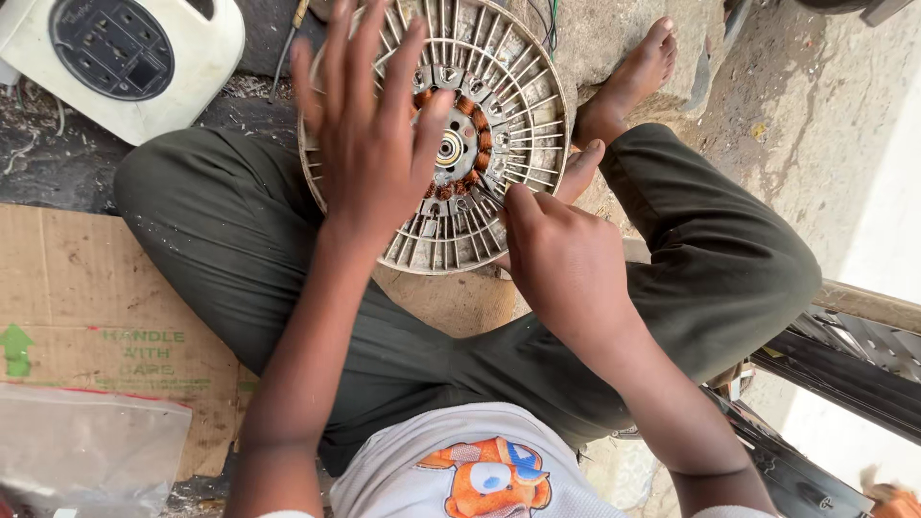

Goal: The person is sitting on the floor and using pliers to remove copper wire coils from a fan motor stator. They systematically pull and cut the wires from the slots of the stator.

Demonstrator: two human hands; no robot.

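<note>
Seeing, from my feed:
left hand (369,144): fingers spread wide, flat on round slatted motor disc (480,134)
right hand (561,254): fingers pinched on thin tool (489,192) at copper windings (470,105)

Matt grey ribbed plastic rotor disc (499,86) with glossy copper windings (477,125), beside rough brown cardboard (86,307).

- My left hand (369,144) covers the left part of the round motor disc (508,86), so I cannot see the copper coils (477,129) under it.
- My right hand (566,259) hides the tool; only a thin metal tip (491,195) shows, too small to tell its kind.
- The top edge cuts the disc, and the white socket reel (125,58) too.
- The plastic bag (86,446) is cut at the left and bottom edges; its content is unclear.
- The orange thing (892,499) in the corner is blurred.
</note>
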